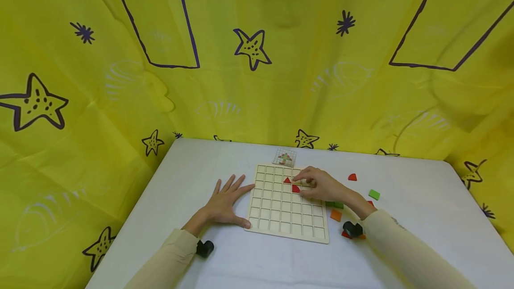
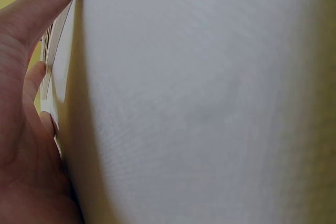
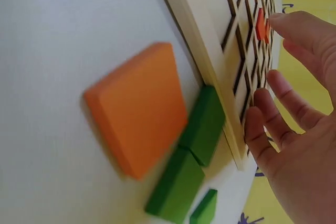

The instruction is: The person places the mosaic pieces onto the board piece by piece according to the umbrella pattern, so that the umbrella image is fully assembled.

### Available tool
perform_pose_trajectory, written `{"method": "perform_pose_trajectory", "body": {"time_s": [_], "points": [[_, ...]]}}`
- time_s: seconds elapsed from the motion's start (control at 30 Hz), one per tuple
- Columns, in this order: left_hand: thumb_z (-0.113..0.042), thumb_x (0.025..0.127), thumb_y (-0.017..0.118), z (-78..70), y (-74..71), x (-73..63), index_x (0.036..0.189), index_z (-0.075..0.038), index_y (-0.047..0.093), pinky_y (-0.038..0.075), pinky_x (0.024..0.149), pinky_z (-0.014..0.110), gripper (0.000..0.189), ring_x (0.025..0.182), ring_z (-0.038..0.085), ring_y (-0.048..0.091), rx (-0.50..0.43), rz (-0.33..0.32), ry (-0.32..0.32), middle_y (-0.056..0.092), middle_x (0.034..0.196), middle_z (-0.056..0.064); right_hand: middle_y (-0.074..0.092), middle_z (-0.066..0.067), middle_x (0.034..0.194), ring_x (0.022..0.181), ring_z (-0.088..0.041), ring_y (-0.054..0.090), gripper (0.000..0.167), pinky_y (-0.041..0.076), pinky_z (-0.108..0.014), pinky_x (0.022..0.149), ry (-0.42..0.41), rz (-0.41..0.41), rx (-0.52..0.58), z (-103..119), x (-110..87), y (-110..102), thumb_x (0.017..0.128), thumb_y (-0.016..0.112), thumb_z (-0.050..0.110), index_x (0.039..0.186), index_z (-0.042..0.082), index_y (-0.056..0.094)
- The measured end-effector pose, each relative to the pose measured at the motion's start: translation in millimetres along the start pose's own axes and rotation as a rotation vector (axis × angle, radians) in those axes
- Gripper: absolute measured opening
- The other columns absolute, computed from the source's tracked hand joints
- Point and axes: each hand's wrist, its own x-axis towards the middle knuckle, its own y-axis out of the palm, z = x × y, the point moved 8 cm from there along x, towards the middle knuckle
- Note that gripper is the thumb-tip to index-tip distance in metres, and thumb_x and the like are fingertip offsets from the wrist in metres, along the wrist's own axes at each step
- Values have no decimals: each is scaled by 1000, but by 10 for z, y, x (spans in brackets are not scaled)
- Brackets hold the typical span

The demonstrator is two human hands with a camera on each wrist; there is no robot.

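Note:
A pale wooden grid board [image 1: 286,216] lies on the white table. My left hand [image 1: 223,204] is spread flat at its left side, thumb and index fingertips at the board's edge. In the board's upper cells sit a red triangle [image 1: 287,180] and a red quarter-circle piece [image 1: 296,188]. Over them reaches my right hand [image 1: 321,184], its index fingertip beside the triangle and its thumb tip at the quarter-circle's right edge. The right wrist view shows the thumb close to the red pieces [image 3: 260,24], the other fingers loosely bent over the board with nothing in them.
A small pattern card [image 1: 284,157] lies behind the board. Right of it are an orange square [image 1: 336,215], green pieces [image 3: 176,184], a green rectangle [image 1: 374,194] and a red quarter-circle [image 1: 352,177]. Further red and orange pieces are partly hidden by the right wrist. A yellow curtain [image 1: 281,92] hangs behind.

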Motion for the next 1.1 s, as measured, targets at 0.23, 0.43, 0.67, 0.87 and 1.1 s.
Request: {"method": "perform_pose_trajectory", "body": {"time_s": [0.23, 0.43, 0.67, 0.87, 1.1], "points": [[-68, 68, 85, -17, -17, -10, 162, -29, 34, -7, 118, 71, 114, 158, 39, -1, -10, -4, 6, 10, 172, 9, 64, -14, 124, 96, -29, 60, 35, 49, -27, 71, -29, -62, -44, 50, -113, -198, 91, 79, 15, 124, 6, 72], [-68, 68, 85, -11, -14, -10, 162, -29, 34, -6, 117, 72, 114, 158, 38, 0, -7, -4, 7, 10, 172, 9, 65, -16, 124, 101, -32, 62, 36, 53, -30, 76, -6, -75, -67, 86, -262, -357, 91, 79, 16, 124, 5, 72], [-68, 67, 85, -19, -11, -3, 161, -29, 35, -5, 117, 72, 114, 157, 39, 0, -7, -9, 8, 11, 172, 10, 64, -15, 126, 102, -32, 62, 40, 57, -41, 79, 18, -97, -103, 124, -481, -520, 91, 80, 20, 127, 6, 69], [-67, 67, 86, -23, -11, -5, 161, -28, 35, -5, 117, 72, 114, 157, 40, 1, -9, -12, 10, 12, 172, 11, 65, -14, 124, 98, -32, 64, 40, 57, -42, 78, 17, -153, -142, 117, -681, -661, 90, 81, 17, 127, 6, 69], [-68, 67, 85, -20, -11, -5, 161, -29, 35, -7, 118, 71, 114, 158, 39, 0, -9, -8, 7, 11, 172, 9, 66, -12, 120, 97, -31, 62, 41, 57, -33, 75, 29, -219, -145, -8, -923, -756, 89, 82, 17, 126, 6, 70]]}}
